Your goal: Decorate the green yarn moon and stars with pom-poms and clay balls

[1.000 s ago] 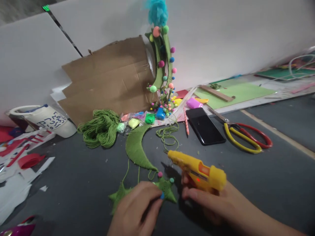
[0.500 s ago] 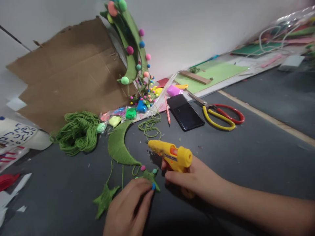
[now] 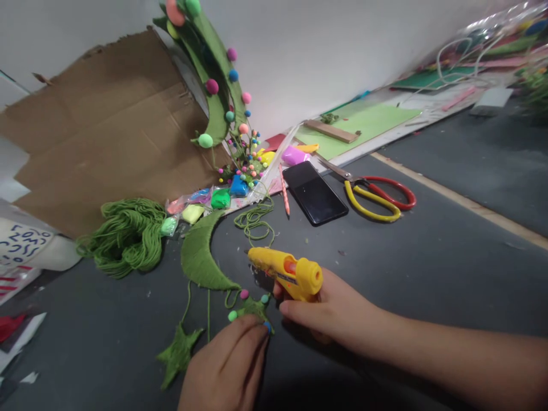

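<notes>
My right hand [image 3: 329, 305] is wrapped round the handle of a yellow hot glue gun [image 3: 285, 268], its nozzle pointing left above the dark table. With closed fingers, my left hand [image 3: 229, 362] pinches a small blue pom-pom [image 3: 267, 327] against one tip of a green yarn-wrapped star [image 3: 256, 308]. Pink, teal and light green pom-poms sit on other tips of this star; my fingers hide its lower part. Above it lies a green crescent moon [image 3: 201, 254] wrapped in yarn. A second star [image 3: 180, 353], without pom-poms, lies left of my left hand on a strand.
Scissors [image 3: 377, 200], a black phone [image 3: 315, 194] and a pink striped pencil [image 3: 284, 191] lie beyond the glue gun. Green yarn [image 3: 128, 237] is heaped at left before leaning cardboard [image 3: 107, 131]. A pom-pom-trimmed crescent [image 3: 220, 85] stands behind small coloured packets [image 3: 221, 198].
The whole view has shifted slightly, so most things sit further left. My left fingers have moved down a little at the blue pom-pom, showing more of the star. The glue gun stays in my right hand.
</notes>
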`<state>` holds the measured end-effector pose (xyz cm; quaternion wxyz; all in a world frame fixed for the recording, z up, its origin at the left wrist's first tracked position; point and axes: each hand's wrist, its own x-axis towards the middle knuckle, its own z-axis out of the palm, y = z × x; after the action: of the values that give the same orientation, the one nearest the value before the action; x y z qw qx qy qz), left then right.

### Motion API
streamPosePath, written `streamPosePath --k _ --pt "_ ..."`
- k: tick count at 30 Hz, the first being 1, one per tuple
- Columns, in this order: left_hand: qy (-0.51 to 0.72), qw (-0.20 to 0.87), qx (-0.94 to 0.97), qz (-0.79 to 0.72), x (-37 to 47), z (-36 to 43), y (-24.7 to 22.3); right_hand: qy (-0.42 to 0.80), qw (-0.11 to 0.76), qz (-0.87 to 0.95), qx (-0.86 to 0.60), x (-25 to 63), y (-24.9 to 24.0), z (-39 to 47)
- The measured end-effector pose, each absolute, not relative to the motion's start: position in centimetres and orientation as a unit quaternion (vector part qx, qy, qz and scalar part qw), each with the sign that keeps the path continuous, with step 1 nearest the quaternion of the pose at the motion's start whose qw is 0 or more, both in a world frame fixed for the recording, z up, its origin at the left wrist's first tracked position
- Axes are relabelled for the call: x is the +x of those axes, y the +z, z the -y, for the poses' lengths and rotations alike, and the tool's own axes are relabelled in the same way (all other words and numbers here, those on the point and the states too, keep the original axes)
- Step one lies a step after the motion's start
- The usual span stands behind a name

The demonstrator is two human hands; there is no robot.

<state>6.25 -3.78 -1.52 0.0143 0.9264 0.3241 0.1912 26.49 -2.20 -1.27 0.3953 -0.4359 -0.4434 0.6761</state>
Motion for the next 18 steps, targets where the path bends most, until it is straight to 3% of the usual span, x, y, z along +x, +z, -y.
streamPosePath --k 18 --pt "0.176 0.001 0.932 -0.316 6.23 4.11 -2.24 0.656 0.382 0.472 -0.448 26.2 -1.68 2.42"
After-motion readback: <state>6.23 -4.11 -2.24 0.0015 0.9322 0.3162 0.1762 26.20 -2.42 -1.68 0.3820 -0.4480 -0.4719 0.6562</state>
